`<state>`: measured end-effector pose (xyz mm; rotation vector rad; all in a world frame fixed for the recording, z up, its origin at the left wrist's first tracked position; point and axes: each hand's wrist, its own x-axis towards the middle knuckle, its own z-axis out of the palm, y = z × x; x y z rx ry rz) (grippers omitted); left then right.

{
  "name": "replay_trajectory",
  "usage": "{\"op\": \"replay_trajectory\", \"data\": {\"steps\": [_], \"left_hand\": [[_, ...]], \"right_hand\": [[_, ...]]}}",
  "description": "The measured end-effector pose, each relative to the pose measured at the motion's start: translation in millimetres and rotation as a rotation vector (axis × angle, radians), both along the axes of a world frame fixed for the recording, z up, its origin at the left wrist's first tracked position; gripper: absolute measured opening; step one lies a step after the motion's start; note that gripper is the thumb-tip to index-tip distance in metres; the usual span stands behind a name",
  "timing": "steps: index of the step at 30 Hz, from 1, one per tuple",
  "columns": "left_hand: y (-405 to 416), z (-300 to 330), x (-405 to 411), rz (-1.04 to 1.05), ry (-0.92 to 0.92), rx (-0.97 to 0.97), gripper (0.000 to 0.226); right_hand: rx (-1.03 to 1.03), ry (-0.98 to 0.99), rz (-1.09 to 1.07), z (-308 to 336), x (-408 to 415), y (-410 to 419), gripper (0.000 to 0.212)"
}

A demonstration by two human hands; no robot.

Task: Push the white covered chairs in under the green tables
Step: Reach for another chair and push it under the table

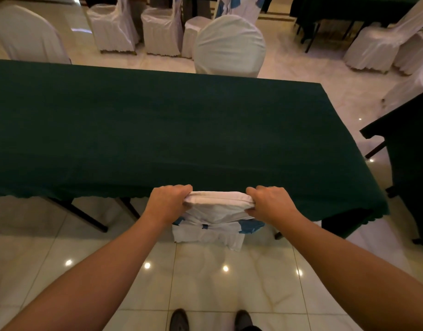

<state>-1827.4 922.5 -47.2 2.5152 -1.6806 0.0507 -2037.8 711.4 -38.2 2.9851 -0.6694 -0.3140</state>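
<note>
Shoes (179,320) at bottom edge, on glossy tiled floor (205,283) with ceiling-light reflections.

Surroundings, left to right:
- far left, behind the bench: white covered chair back (28,34), touching or just beside the far edge.
- under the bench on the left: dark folding legs (86,215) angled across the floor, well left of the held chair.
- top centre: row of white skirted chairs (136,27) at another table.
- far side, right of centre: rounded white chair back (229,44) tight against the far edge.
- top right: more white covered chairs (377,46) beside a dark green table (349,8).
- right edge: another green-draped table (408,144), apart from the main one, bare floor between.

Green bench (157,130): dark cloth, scalloped hem on the near side, top bare.

Task chair (217,201): near edge of the bench, right of centre. Only the backrest top and rear drape show; seat hidden under the cloth. White cover, wrinkled, with blue sash (251,226) tied behind. Backrest top sits against the cloth hem.

Left hand (168,203) clamped on the left corner of the backrest top, right hand (269,203) on the right corner. Hands apart, fingers curled over the front.
</note>
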Motion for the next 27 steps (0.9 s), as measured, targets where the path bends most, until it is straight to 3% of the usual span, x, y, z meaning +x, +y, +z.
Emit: {"op": "replay_trajectory", "data": {"steps": [15,21,23,27], "left_hand": [[11,-12,-18,-0.044,0.036,-0.061,0.036],[12,-20,-25,0.003,0.122,-0.062,0.047],[13,-21,-27,0.039,0.146,-0.068,0.060],[19,-20,-33,0.167,0.227,0.060,0.122]], "right_hand": [[0.054,-0.044,-0.057,-7,-20,18,0.035],[0.222,-0.085,-0.151,-19,-29,19,0.053],[0.282,-0.125,-0.152,-20,-30,19,0.070],[0.350,-0.149,-0.127,-11,-24,22,0.111]]}}
